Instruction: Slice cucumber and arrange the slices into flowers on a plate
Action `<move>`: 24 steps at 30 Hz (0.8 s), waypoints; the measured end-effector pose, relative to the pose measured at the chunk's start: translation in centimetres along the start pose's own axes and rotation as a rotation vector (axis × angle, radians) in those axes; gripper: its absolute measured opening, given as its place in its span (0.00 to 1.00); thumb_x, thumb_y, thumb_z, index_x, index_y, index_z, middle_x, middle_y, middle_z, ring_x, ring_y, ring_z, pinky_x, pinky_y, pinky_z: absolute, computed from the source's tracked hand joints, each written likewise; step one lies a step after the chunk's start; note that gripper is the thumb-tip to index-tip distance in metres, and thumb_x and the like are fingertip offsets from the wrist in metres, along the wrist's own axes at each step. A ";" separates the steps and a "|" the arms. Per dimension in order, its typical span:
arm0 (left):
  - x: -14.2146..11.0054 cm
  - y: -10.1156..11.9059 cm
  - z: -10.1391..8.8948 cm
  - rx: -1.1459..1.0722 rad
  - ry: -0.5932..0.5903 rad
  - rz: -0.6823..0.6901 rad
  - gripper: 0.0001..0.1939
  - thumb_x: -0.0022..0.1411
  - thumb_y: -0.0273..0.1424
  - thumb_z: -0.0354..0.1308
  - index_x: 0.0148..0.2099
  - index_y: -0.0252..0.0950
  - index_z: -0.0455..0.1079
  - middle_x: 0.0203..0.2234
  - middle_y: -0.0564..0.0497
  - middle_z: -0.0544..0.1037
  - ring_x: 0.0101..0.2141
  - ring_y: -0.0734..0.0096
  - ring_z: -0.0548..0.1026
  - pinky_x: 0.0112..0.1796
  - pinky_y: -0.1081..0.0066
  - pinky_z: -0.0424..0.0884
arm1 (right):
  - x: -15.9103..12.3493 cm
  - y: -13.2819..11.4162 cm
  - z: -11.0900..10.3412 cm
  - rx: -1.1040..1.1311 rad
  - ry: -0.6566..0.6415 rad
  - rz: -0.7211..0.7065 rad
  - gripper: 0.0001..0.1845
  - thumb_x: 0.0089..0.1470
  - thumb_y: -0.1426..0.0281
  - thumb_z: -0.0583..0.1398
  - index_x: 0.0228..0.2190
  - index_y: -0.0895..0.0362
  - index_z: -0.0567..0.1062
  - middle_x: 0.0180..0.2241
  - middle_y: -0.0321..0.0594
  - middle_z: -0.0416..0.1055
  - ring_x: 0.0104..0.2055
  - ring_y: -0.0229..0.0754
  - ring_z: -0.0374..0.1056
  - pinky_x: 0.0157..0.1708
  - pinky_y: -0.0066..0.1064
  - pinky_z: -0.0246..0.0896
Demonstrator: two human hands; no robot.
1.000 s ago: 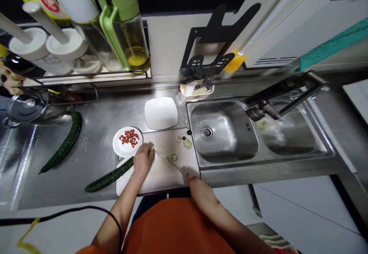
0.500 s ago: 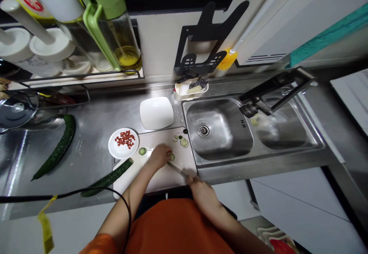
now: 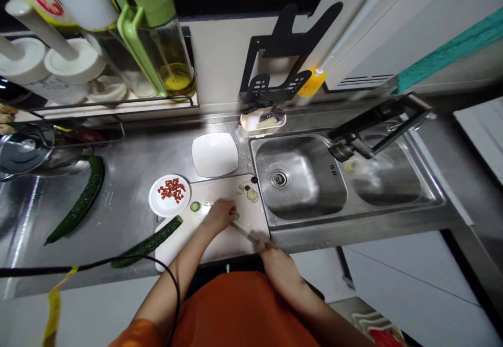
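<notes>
My right hand [image 3: 275, 260] is closed round the handle of a knife [image 3: 244, 232], whose blade points up and left over the white cutting board [image 3: 184, 245]. My left hand [image 3: 220, 214] has its fingers pinched on a small cucumber piece [image 3: 236, 216], close to the knife tip. Thin cucumber slices [image 3: 252, 195] lie near the board's upper right corner. Another cut cucumber round [image 3: 195, 206] rests left of my left hand. A cut cucumber [image 3: 151, 243] lies across the board's left edge, and a whole cucumber [image 3: 80, 203] is farther left on the counter.
A white plate [image 3: 185, 201] of diced red bits overlaps the board's upper left corner. Behind the board sits a square white dish [image 3: 215, 154]. To the right is a double steel sink [image 3: 301, 208] with a dark faucet [image 3: 367, 132]. A black cable [image 3: 98, 264] crosses my left arm.
The view has shifted very slightly. Both hands stay almost where they were, with the knife still low over the board and the left fingers at the cucumber piece.
</notes>
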State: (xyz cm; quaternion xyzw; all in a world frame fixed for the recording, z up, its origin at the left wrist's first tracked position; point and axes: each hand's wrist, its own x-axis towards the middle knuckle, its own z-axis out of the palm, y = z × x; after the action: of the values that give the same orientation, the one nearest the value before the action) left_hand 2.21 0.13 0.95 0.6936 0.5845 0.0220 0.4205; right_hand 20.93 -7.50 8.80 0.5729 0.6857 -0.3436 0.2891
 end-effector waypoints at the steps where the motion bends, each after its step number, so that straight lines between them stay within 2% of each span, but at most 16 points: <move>1: 0.0 0.0 0.0 -0.020 -0.002 -0.004 0.04 0.53 0.27 0.57 0.32 0.37 0.73 0.26 0.51 0.75 0.30 0.68 0.71 0.32 0.71 0.61 | 0.0 0.0 0.0 -0.024 0.005 -0.003 0.29 0.57 0.83 0.41 0.55 0.56 0.65 0.42 0.49 0.73 0.41 0.50 0.73 0.38 0.37 0.67; 6: -0.7 -0.5 0.0 -0.129 0.028 0.011 0.04 0.53 0.27 0.56 0.30 0.37 0.73 0.24 0.52 0.75 0.28 0.71 0.70 0.31 0.73 0.61 | 0.1 0.1 0.1 -0.101 0.016 -0.013 0.27 0.57 0.83 0.41 0.51 0.57 0.68 0.40 0.49 0.74 0.39 0.49 0.74 0.36 0.35 0.67; 9: -1.5 -1.0 -0.1 -0.193 0.108 -0.049 0.06 0.53 0.25 0.55 0.32 0.37 0.73 0.25 0.53 0.75 0.29 0.73 0.70 0.32 0.74 0.61 | 0.2 0.2 0.0 -0.096 0.014 -0.034 0.27 0.56 0.84 0.41 0.51 0.58 0.68 0.41 0.49 0.74 0.39 0.48 0.73 0.35 0.35 0.67; 14: -2.9 -2.3 -0.5 -0.301 0.235 -0.074 0.06 0.57 0.28 0.53 0.34 0.36 0.71 0.24 0.55 0.72 0.26 0.76 0.68 0.30 0.76 0.61 | 0.1 0.3 -0.6 -0.090 -0.015 -0.024 0.27 0.56 0.85 0.41 0.50 0.60 0.68 0.41 0.51 0.73 0.39 0.48 0.73 0.34 0.33 0.67; 19: -3.6 -3.5 0.1 -0.374 0.289 -0.080 0.09 0.58 0.30 0.53 0.40 0.37 0.73 0.29 0.52 0.75 0.29 0.75 0.70 0.32 0.76 0.64 | 0.3 0.6 -0.7 -0.062 -0.030 -0.041 0.28 0.55 0.85 0.41 0.51 0.59 0.67 0.41 0.50 0.74 0.40 0.47 0.73 0.34 0.32 0.66; 24: -3.9 -3.8 0.9 -0.388 0.322 -0.242 0.07 0.57 0.34 0.55 0.35 0.36 0.71 0.23 0.55 0.73 0.25 0.76 0.69 0.29 0.76 0.62 | 1.0 0.8 -0.3 -0.047 -0.029 -0.049 0.29 0.52 0.86 0.43 0.51 0.58 0.67 0.43 0.50 0.73 0.41 0.45 0.73 0.35 0.29 0.64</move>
State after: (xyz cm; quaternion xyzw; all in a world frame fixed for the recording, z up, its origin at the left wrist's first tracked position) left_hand -1.57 -3.73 -0.12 0.5130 0.7071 0.1928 0.4468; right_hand 21.54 -6.58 8.13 0.5438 0.7032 -0.3428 0.3038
